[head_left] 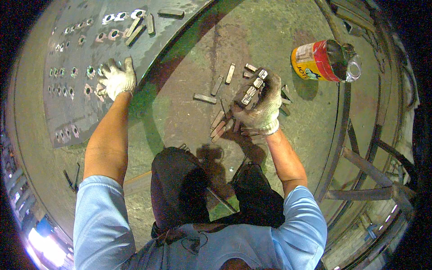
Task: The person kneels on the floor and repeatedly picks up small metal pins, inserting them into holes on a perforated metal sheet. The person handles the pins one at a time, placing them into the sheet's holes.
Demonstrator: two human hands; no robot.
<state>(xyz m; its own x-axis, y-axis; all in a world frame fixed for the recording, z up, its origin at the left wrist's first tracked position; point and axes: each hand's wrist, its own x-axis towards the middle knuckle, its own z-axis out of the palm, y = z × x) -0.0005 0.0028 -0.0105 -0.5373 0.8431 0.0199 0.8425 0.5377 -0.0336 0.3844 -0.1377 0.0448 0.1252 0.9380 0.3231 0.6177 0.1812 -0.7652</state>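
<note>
My left hand (117, 80), in a pale work glove, rests with its fingers spread on a dark metal plate (148, 51) cut with rows of round holes. Gathered in my gloved right hand (266, 105), over the floor, is a bundle of steel letter punches (254, 87). Their bright end faces point up, and my fingers wrap around the far side. More short steel bars of the same kind (217, 85) are scattered on the floor beside that hand. Several others (135, 30) lie on the plate beyond my left hand.
Right of my right hand stands a cut-open yellow and red container (312, 60) with a clear plastic piece beside it. A metal frame (360, 194) runs along the right side. My knees (177, 184) are bent close below the bars, on a stained concrete floor (193, 58).
</note>
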